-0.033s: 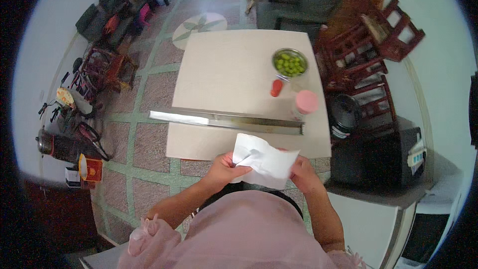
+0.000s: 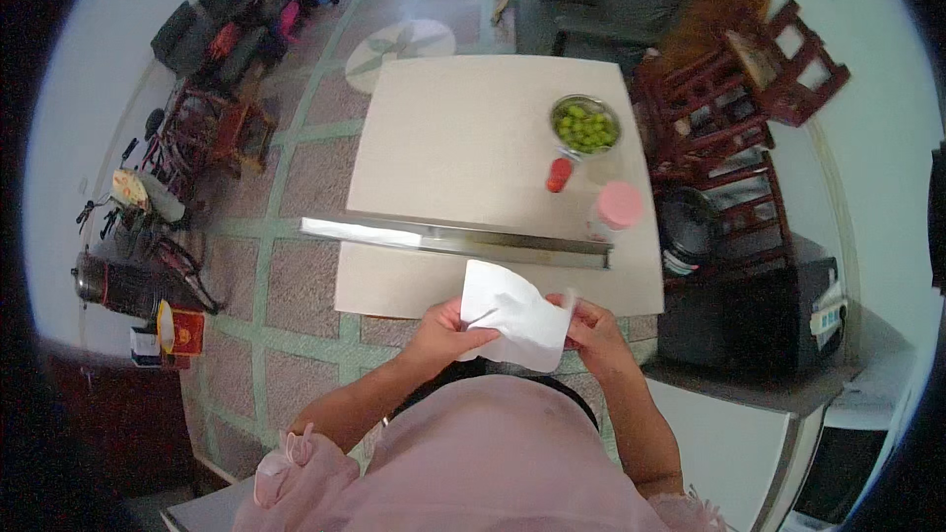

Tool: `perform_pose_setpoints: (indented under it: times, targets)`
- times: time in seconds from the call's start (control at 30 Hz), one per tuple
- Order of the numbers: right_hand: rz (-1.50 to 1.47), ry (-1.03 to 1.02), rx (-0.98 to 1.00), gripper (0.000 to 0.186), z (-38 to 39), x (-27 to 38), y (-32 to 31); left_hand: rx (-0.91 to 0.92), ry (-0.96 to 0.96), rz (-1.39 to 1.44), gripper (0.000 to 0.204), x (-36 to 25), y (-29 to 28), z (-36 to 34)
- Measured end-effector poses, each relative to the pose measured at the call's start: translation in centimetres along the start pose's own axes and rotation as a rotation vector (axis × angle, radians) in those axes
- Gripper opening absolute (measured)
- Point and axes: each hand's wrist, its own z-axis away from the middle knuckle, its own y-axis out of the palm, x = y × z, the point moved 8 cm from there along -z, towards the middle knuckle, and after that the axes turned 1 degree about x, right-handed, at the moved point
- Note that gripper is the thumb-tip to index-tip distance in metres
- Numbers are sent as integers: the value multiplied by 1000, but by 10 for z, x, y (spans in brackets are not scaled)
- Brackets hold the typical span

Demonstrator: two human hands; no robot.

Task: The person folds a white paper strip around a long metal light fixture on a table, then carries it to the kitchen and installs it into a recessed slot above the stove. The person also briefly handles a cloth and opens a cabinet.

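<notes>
A creased white sheet of paper (image 2: 514,320) is held between my two hands, just past the near edge of the table. My left hand (image 2: 443,333) pinches its left side, thumb lying on top. On the right, my right hand (image 2: 593,328) grips the other side, where the edge curls up by the fingers. Just beyond the sheet, a long metal channel (image 2: 512,244) lies across the table, with a white strip (image 2: 362,232) along its left part.
On the table (image 2: 463,138), at the right, stand a metal bowl of green fruit (image 2: 585,125), a red-handled tool (image 2: 559,175) and a pink-lidded jar (image 2: 619,205). Wooden chairs (image 2: 709,128) and a black bin (image 2: 685,227) are right of the table. A dark cabinet (image 2: 749,315) stands nearer.
My right hand has shifted slightly left, and the sheet's right edge now bends up at its fingers. My left hand keeps its hold. The whole view has moved slightly.
</notes>
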Motion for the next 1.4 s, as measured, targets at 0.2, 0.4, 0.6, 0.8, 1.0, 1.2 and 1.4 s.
perform_pose_setpoints:
  times: [0.2,0.4,0.6,0.8,1.0,1.2,1.4]
  targets:
    - [-491,-95,151,65,-64,19,88,-151,-133,47,21,-18,-110,-4]
    - [-226,264,-377,42,-78,-15,88,-240,-149,18,20,-12,-163,-19]
    - [-73,114,-224,27,-101,-1,98,-278,-55,45,16,-19,-183,-25]
    - [-67,108,-165,21,-110,2,98,-304,-12,-105,14,-20,-203,-26]
    - [-21,168,-208,15,-112,0,85,-200,41,-199,24,-40,-196,-20]
    - [-357,64,-187,12,-123,-14,86,-222,137,-118,32,-41,-199,-18]
    - [-463,-4,-72,7,-130,1,94,-155,88,65,26,-46,-200,-13]
